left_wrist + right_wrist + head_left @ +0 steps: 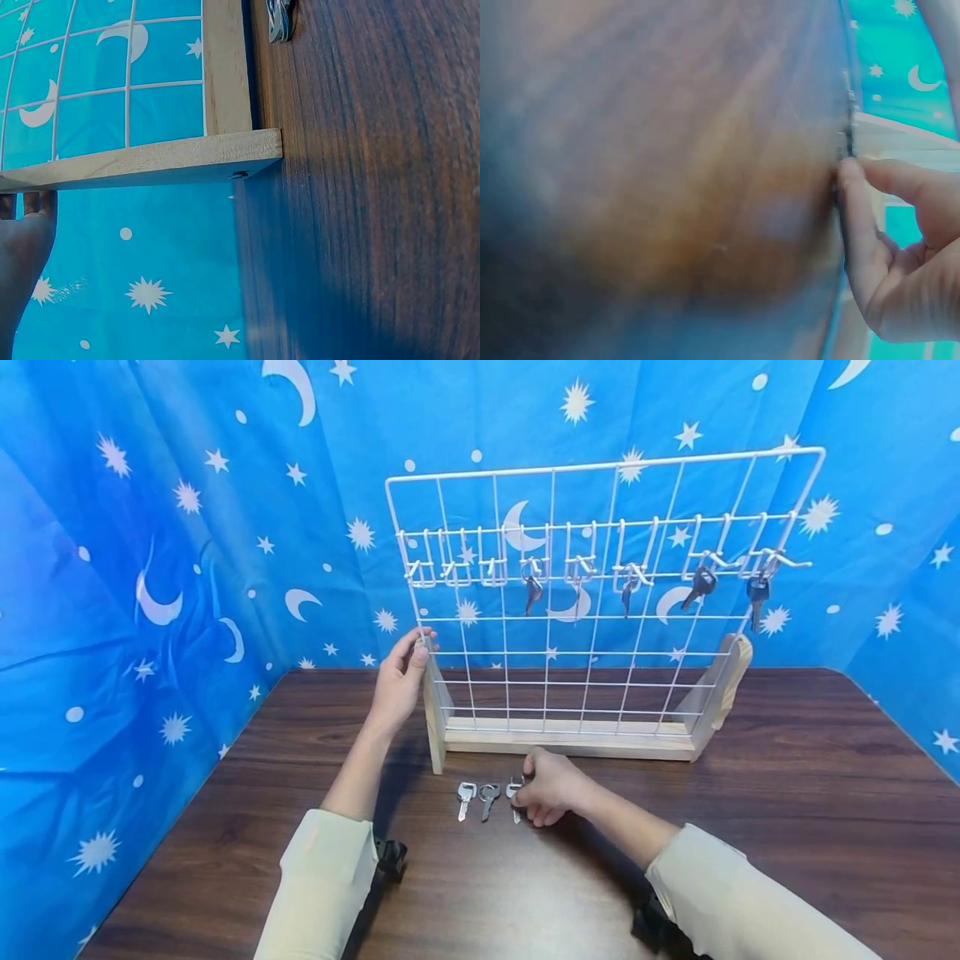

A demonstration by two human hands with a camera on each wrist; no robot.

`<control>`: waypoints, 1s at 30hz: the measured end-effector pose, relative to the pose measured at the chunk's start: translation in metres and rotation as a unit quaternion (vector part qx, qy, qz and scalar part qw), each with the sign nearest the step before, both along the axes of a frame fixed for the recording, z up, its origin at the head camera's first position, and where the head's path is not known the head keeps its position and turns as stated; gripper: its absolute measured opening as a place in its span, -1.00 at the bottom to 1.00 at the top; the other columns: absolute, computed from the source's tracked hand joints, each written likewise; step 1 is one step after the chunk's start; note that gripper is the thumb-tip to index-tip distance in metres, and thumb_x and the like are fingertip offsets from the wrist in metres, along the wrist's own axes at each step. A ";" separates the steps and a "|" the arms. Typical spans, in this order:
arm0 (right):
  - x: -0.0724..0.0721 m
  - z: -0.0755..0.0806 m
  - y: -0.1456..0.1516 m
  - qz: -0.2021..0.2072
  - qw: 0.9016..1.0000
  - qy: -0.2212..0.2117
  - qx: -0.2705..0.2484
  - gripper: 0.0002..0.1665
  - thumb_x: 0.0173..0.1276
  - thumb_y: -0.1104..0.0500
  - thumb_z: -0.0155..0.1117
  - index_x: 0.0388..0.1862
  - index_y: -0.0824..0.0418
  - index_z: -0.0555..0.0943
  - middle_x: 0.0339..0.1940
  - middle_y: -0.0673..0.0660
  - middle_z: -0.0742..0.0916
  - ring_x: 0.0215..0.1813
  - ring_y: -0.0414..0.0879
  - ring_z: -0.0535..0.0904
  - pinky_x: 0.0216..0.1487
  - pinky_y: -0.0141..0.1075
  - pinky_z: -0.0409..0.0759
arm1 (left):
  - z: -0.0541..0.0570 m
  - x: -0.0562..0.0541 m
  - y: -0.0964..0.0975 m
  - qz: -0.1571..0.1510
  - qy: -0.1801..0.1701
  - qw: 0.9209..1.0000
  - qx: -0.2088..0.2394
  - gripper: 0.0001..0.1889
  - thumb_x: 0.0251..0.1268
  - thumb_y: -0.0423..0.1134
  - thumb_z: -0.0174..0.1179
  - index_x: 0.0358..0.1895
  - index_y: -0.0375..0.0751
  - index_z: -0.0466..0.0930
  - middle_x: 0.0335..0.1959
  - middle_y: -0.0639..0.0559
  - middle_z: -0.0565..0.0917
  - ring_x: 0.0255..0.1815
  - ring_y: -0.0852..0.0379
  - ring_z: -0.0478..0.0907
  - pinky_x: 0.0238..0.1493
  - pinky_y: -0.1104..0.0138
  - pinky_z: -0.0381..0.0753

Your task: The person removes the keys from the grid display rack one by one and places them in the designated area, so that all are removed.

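Note:
My left hand (397, 685) grips the left wooden upright of a white wire-grid rack (570, 724), thumb on the near side. In the left wrist view, part of that hand (26, 240) shows beside the wooden upright (150, 161). Low in front of the rack, my right hand (553, 789) pinches a silver key (514, 792) at the tabletop, its head partly covered by the fingers. The right wrist view shows the thumb and forefinger of this hand (900, 255) together at the table surface. Left of it lie a silver key (466, 800) and a darker key (489, 800).
White hooks (491, 568) line the grid. Several keys hang from those toward the middle and right, including a dark-headed key (758, 597) at the far right. A dark wood-grain table (810, 827) bears the rack. Behind it hangs a blue curtain (187, 635) with moons and stars.

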State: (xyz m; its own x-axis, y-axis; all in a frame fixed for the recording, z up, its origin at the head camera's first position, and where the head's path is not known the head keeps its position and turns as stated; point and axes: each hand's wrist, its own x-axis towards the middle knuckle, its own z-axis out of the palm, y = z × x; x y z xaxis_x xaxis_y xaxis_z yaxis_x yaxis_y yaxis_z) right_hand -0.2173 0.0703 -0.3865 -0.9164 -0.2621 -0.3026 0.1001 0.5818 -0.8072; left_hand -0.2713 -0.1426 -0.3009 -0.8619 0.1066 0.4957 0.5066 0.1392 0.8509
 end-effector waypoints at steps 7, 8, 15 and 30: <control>0.001 0.048 0.014 0.007 0.986 0.153 0.066 -0.67 0.13 0.23 0.36 -0.14 0.27 0.51 -0.61 0.10 0.66 -0.62 -0.07 0.60 -0.61 -0.28 0.58 | 0.002 -0.002 0.002 -0.003 0.010 1.000 0.003 -0.63 0.46 -0.41 -0.17 0.23 -0.52 0.26 0.17 -0.39 0.40 0.18 -0.23 0.37 0.23 0.17 0.33; 0.001 0.056 0.017 -0.001 0.980 0.184 0.071 -0.65 0.13 0.20 0.37 -0.12 0.25 0.52 -0.57 0.09 0.68 -0.58 -0.08 0.61 -0.57 -0.27 0.58 | 0.002 -0.002 0.002 -0.005 0.013 1.000 0.003 -0.64 0.45 -0.41 -0.18 0.23 -0.53 0.26 0.17 -0.40 0.40 0.18 -0.25 0.37 0.23 0.16 0.33; -0.001 0.095 0.024 -0.075 0.927 0.368 0.006 -0.82 0.19 0.18 0.32 -0.26 0.22 0.58 -0.34 0.11 0.74 -0.29 -0.03 0.65 -0.26 -0.15 0.58 | -0.002 -0.002 0.001 -0.006 0.007 1.000 0.013 -0.64 0.45 -0.43 -0.18 0.22 -0.55 0.25 0.15 -0.41 0.40 0.17 -0.27 0.36 0.23 0.16 0.34; -0.020 0.135 0.003 -0.167 0.839 0.491 -0.161 -0.60 0.24 0.21 0.30 0.03 0.36 0.54 -0.11 0.20 0.70 -0.07 -0.10 0.64 -0.05 -0.37 0.57 | -0.002 0.000 0.000 -0.003 0.006 1.000 0.004 -0.63 0.46 -0.40 -0.18 0.24 -0.51 0.25 0.17 -0.38 0.40 0.18 -0.19 0.38 0.23 0.22 0.34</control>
State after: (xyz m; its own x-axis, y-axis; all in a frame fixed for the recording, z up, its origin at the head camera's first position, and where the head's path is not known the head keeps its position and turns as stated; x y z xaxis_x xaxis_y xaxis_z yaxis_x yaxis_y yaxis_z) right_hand -0.2373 0.0733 -0.2516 -0.7208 0.1363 0.6796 -0.5919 0.3891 -0.7059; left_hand -0.2711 -0.1424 -0.3028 -0.8554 0.1079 0.5065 0.5173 0.1291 0.8460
